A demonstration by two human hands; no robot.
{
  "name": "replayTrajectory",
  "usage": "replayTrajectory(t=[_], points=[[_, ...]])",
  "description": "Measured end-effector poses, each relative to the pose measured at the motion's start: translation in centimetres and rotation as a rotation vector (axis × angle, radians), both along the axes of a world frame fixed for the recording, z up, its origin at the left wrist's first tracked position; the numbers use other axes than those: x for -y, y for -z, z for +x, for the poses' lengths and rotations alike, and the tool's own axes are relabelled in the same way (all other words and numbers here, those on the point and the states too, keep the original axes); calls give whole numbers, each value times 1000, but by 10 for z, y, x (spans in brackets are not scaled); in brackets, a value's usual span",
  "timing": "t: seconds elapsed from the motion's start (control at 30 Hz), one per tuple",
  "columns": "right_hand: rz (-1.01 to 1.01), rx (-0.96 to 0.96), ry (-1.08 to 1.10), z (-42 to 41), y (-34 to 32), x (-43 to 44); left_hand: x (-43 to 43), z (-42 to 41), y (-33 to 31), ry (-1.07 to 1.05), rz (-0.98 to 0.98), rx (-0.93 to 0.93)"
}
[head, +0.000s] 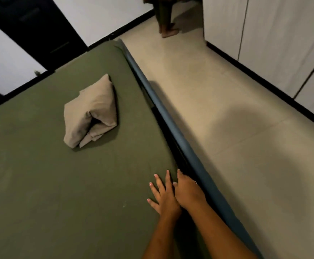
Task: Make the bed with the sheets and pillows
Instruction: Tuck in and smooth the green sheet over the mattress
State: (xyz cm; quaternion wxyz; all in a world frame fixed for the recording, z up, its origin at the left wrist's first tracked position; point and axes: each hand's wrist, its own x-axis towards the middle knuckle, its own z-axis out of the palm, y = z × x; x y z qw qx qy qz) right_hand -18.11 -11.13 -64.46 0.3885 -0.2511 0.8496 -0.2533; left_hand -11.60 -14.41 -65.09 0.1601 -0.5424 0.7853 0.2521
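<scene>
Head view: 1 green sheet [59, 184] spread over the bed. 1 folded beige bundle [88, 113] lies on it, long axis roughly parallel to the blue rail [171, 116], narrow end far. Left hand [163, 195] flat on the sheet, fingers spread. Right hand [188, 191] at the mattress edge, fingertips hidden, grip can't tell.

A pale beige floor [217, 113] fills the right half of the view, with faint joint lines crossing it and a soft broad shadow [245, 120] lying over its middle. Along the right edge stand white cupboard fronts [268, 34], split by thin dark seams, with a black plinth [264, 79] running along their base. At the top, a second person's bare feet [168, 31] stand on the floor, the legs above them in dark cloth and cut off by the frame. At upper left a dark door [36, 32] is set in a white wall [105, 17], which has black skirting [131, 25] at its foot.
</scene>
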Motion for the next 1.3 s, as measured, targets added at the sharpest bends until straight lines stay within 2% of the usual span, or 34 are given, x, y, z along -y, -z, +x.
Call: replayTrajectory(t=[0.1, 0.23, 0.4, 0.63, 0.7, 0.77, 0.9, 1.0, 1.1, 1.3], points=[[193, 6, -181, -18, -9, -24, -15, -11, 4, -102, -95, 33], [319, 55, -458, -23, -14, -61, -35, -20, 2, -158, -70, 76], [251, 16, -539, -54, -21, -54, -34, -28, 1, -161, 35, 161], [189, -137, -731, -106, -11, 8, -26, -32, 7, -170, 93, 156], [168, -187, -782, -114, -17, 32, -13, -44, -1, -234, -27, 92], [156, -208, -783, -124, -23, 66, 18, -65, 2, -264, -278, 54], [106, -287, -683, -168, -25, 159, 113, -125, 4, -239, -351, -5], [152, -325, -655, -197, -23, 226, 171, -162, -12, -233, -328, 36], [185, -290, -619, -212, -20, 273, 208, -179, -24, -227, -105, 76], [269, -311, -818, -240, -8, 317, 247, -200, -29, -106, 69, 199]])
